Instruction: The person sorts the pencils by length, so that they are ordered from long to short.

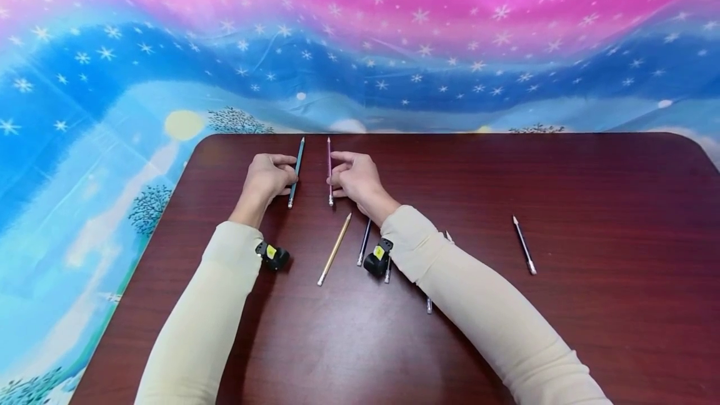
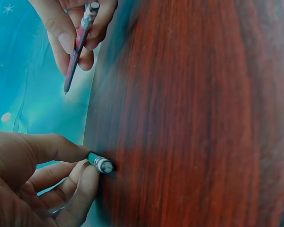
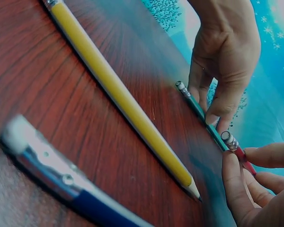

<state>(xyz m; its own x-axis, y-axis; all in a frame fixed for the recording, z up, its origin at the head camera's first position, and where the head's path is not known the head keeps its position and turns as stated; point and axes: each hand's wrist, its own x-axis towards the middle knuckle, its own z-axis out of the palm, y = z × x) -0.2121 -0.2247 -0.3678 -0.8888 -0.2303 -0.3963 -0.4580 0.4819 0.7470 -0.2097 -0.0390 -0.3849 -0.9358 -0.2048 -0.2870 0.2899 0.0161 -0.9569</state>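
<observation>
Near the far edge of the table, my left hand point(image 1: 269, 177) pinches a green pencil point(image 1: 296, 174) between thumb and fingers, its tip pointing away and its eraser end toward me. Just to the right, my right hand point(image 1: 358, 179) pinches a pink pencil point(image 1: 329, 170) in much the same direction. A narrow gap separates the two pencils. In the left wrist view the pink pencil point(image 2: 75, 56) is held up, tip down-left, while the green pencil point(image 2: 100, 162) shows mainly its eraser end. A yellow pencil point(image 1: 334, 249) lies on the table below the right hand.
A dark blue pencil point(image 1: 364, 242) and other pencils lie partly hidden under the right forearm. Another dark pencil point(image 1: 524, 245) lies apart on the right of the brown table point(image 1: 607, 330). A snowflake-patterned cloth point(image 1: 360, 36) hangs behind the table's far edge.
</observation>
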